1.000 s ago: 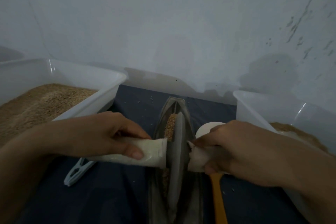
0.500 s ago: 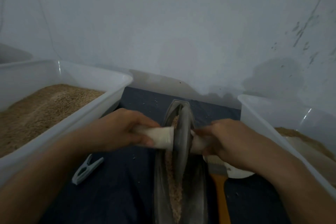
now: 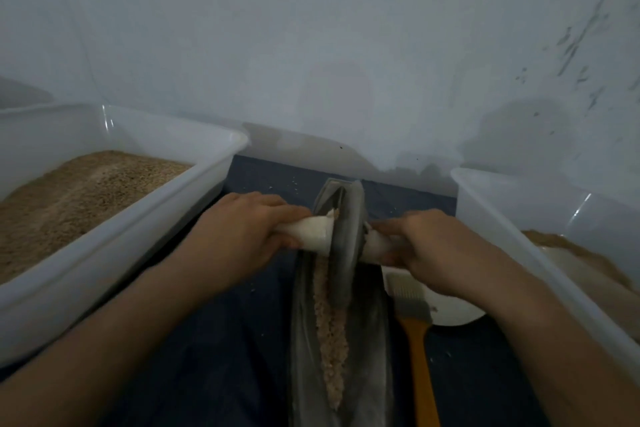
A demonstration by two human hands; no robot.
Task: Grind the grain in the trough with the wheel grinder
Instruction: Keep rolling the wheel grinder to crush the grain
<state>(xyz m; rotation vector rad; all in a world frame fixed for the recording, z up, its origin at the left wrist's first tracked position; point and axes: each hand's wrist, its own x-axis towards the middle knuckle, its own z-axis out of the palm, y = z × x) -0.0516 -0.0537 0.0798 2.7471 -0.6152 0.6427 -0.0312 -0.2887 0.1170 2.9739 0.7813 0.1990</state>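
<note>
A long grey boat-shaped trough (image 3: pixel 370 350) lies on dark cloth, running away from me. A strip of pale crushed grain (image 3: pixel 330 333) fills its groove. The grey wheel grinder (image 3: pixel 346 246) stands upright in the groove near the far end. Its axle is wrapped in white cloth on both sides. My left hand (image 3: pixel 239 232) grips the left handle (image 3: pixel 311 234), and my right hand (image 3: pixel 426 246) grips the right handle (image 3: pixel 375 248).
A white tub of brown grain (image 3: pixel 114 239) stands to the left. Another white tub (image 3: pixel 540 253) with brown meal stands to the right. A brush with an orange handle (image 3: pixel 417 340) and a white bowl (image 3: pixel 457 308) lie beside the trough. The wall is close behind.
Both hands have pushed the wheel away from me, from the near part of the trough toward its far end. Crushed grain now shows in the groove behind the wheel.
</note>
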